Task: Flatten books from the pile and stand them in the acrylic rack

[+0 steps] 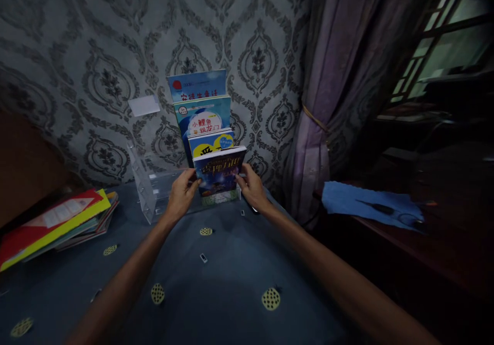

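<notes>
Dark-blue paperback book point(216, 175) is gripped at its sides by left hand point(182, 192) and right hand point(252, 186); squareness to the clear plastic rack point(146, 196) should be ensured.

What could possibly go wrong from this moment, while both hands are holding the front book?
The dark front book could slip, since the left hand and right hand hold it only by its sides. It might also bump the yellow-and-blue book close behind it. The clear rack could perhaps tip, as the upright books gather toward its right side.
</notes>
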A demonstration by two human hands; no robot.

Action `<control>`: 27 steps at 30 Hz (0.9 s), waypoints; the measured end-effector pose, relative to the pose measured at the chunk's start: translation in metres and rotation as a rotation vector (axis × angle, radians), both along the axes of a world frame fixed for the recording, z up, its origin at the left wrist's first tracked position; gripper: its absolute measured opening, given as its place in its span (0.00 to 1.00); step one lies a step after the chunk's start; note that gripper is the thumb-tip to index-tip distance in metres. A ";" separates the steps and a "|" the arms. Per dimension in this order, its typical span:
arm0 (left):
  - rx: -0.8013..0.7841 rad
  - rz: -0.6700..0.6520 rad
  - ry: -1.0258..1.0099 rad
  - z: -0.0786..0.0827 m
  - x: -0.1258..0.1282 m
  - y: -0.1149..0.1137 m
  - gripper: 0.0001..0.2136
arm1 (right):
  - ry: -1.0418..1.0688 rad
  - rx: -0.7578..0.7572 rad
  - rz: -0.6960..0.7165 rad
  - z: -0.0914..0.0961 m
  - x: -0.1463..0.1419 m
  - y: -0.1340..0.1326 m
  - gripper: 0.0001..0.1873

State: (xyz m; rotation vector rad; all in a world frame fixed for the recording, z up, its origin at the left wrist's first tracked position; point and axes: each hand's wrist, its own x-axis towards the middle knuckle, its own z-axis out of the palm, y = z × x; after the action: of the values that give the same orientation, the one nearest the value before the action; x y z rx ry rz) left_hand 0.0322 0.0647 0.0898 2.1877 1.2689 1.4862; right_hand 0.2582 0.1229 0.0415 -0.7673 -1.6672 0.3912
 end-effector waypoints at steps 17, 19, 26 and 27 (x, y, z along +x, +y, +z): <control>0.055 0.252 0.058 -0.031 0.012 0.016 0.14 | -0.070 -0.019 -0.233 -0.029 -0.009 0.004 0.19; 0.048 0.286 0.104 -0.035 0.012 0.016 0.13 | -0.071 -0.023 -0.237 -0.034 -0.009 0.005 0.19; -0.012 0.344 0.168 -0.036 0.016 0.012 0.12 | -0.059 0.009 -0.263 -0.041 -0.011 0.010 0.24; -0.022 0.354 0.173 -0.035 0.017 0.011 0.12 | -0.058 0.026 -0.270 -0.042 -0.012 0.011 0.25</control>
State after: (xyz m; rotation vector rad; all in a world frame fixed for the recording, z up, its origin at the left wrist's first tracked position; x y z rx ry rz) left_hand 0.0492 0.0758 0.0544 2.2021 1.7987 1.4089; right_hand 0.2460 0.1340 0.0000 -0.9777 -1.5920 0.1581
